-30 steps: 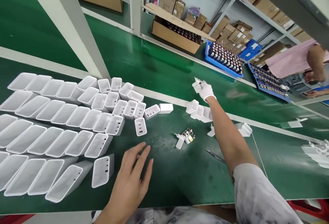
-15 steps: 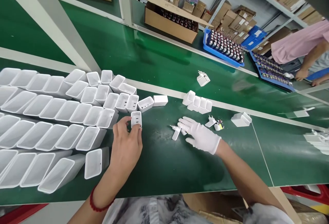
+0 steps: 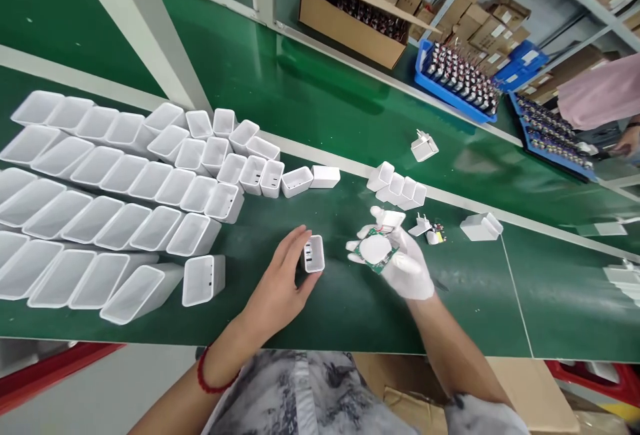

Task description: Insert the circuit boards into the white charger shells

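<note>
My left hand [image 3: 280, 278], bare with a red bracelet, grips an open white plastic housing [image 3: 314, 254] between thumb and fingers. Slots show inside that housing, which stands on the green bench. To its right, my white-gloved right hand [image 3: 410, 275] is turned palm up. Its fingers hold a green circuit board [image 3: 376, 250] with a large white piece over the middle. A smaller white plastic piece [image 3: 391, 219] sits by the board at the fingers, apparently joined by red wires. Beyond this hand lie a white plug piece [image 3: 421, 224] and a small component cluster [image 3: 436, 234].
Rows of white housings [image 3: 125, 222] fill the left of the bench. Several more housings [image 3: 397, 187] stand by the white rail. A single housing [image 3: 481, 226] lies to the right. Blue trays [image 3: 457, 82] of parts and a cardboard box [image 3: 350, 25] are behind. A co-worker's pink sleeve [image 3: 600, 92] shows.
My left hand has brought the housing rightward from the rows. My right hand, earlier palm down over white pieces on the bench, has turned up with the circuit board in it. The view has shifted.
</note>
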`<state>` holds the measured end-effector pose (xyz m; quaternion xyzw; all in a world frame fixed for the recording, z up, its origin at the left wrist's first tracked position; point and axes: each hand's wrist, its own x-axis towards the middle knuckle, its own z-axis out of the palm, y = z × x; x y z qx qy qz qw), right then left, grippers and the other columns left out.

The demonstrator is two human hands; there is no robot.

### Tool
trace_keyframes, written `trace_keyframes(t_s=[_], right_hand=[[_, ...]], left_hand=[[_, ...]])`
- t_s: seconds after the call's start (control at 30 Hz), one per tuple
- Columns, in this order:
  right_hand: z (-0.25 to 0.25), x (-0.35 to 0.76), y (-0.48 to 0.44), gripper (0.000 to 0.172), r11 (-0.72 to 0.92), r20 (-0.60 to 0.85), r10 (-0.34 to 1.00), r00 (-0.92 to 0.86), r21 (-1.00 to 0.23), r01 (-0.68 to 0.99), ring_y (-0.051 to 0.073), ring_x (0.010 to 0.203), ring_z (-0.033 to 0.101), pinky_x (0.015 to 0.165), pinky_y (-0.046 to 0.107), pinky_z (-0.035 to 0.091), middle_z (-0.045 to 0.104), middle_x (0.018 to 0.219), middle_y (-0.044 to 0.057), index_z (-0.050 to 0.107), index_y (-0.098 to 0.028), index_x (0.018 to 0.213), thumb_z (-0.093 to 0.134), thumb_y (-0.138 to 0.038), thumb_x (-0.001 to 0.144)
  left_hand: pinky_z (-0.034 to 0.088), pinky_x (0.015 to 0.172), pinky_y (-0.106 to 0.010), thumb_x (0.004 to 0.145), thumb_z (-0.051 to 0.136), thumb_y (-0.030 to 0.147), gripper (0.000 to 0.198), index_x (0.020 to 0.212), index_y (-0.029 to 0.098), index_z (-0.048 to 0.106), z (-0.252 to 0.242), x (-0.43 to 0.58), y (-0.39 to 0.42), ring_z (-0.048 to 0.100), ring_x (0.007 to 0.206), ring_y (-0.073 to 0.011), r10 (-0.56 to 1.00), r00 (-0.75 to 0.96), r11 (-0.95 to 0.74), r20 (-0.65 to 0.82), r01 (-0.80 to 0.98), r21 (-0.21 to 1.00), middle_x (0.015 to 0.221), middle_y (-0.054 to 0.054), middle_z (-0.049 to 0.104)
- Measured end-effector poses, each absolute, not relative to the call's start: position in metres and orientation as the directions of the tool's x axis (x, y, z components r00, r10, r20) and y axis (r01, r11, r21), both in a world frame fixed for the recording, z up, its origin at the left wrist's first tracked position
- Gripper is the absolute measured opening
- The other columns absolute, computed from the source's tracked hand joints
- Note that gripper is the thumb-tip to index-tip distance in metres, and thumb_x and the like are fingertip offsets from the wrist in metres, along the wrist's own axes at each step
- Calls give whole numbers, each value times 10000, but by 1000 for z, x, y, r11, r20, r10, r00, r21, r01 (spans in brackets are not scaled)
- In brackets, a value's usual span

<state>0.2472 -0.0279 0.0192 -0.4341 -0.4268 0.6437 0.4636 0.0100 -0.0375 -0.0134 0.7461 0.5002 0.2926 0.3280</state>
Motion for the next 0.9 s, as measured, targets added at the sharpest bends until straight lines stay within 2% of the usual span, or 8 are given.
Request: trace_keyframes(t_s=[0.17, 0.27, 0.37, 0.5, 0.63, 0.73, 0.8, 0.9], right_hand=[[12, 215, -29, 717, -201, -167, 978, -128, -921, -333, 349, 1142, 620, 972, 573, 492, 673, 1121, 120, 475, -258, 1282, 783, -484, 675], [8, 215, -28, 656, -224, -201, 974, -104, -910, -348, 333, 1152, 611, 973, 555, 502, 658, 1173, 123, 494, -256, 1274, 758, -462, 710], [10, 220, -30, 742, -216, -201, 976, -79, -915, -341, 313, 1149, 606, 948, 524, 532, 627, 1203, 103, 461, -284, 1336, 794, -436, 690], [18, 224, -39, 921, -159, -155, 987, -33, -963, -219, 320, 1168, 595, 937, 523, 543, 608, 1209, 88, 338, -345, 1443, 834, -413, 670], [24, 228, -51, 935, -85, -82, 996, -30, -989, -123, 331, 1086, 648, 889, 549, 557, 625, 1175, 78, 271, -384, 1470, 813, -424, 709], [25, 230, -57, 888, -50, -50, 999, 0, -997, -66, 329, 1116, 640, 929, 566, 535, 622, 1193, 74, 274, -403, 1470, 784, -439, 744], [23, 230, -58, 892, -48, -48, 999, 22, -998, -29, 331, 1154, 620, 956, 580, 517, 618, 1203, 79, 251, -405, 1485, 767, -458, 759], [22, 228, -58, 935, -40, -42, 998, 36, -998, -54, 329, 1169, 612, 988, 584, 498, 620, 1194, 80, 222, -398, 1498, 779, -439, 748]], left_hand=[[554, 909, -536, 807, 722, 435, 779, 1438, 168, 350, -11, 10, -37, 527, 1230, -399, 919, 377, -361, 118, 678, 641, 1398, -217, 457], [604, 752, -407, 886, 615, 385, 622, 1427, 178, 388, -10, 7, -44, 650, 1037, -292, 874, 486, -372, 23, 638, 674, 1408, -201, 456], [565, 605, -314, 943, 529, 314, 258, 1117, 141, 607, -12, 9, -52, 682, 763, -201, 896, 443, -349, 26, 667, 659, 1020, -106, 657], [451, 453, -292, 821, 661, 558, 418, 685, 172, 571, -10, 11, -57, 607, 546, -182, 904, 413, -389, 110, 688, 612, 610, -13, 574], [571, 713, -336, 790, 711, 470, 423, 1076, 172, 617, 2, 2, -39, 664, 912, -242, 872, 482, -357, 78, 518, 777, 987, -99, 663], [530, 965, -430, 801, 667, 220, 811, 1507, 278, 273, 5, -1, -18, 416, 1382, -320, 753, 657, -350, -32, 440, 827, 1519, -136, 382], [512, 993, -446, 806, 597, 110, 862, 1531, 350, 197, 3, 4, -8, 334, 1439, -314, 640, 766, -363, -63, 373, 854, 1578, -88, 312], [524, 961, -409, 830, 591, 106, 680, 1438, 328, 384, -2, 16, -1, 493, 1285, -266, 568, 821, -326, -60, 292, 899, 1373, -55, 563]])
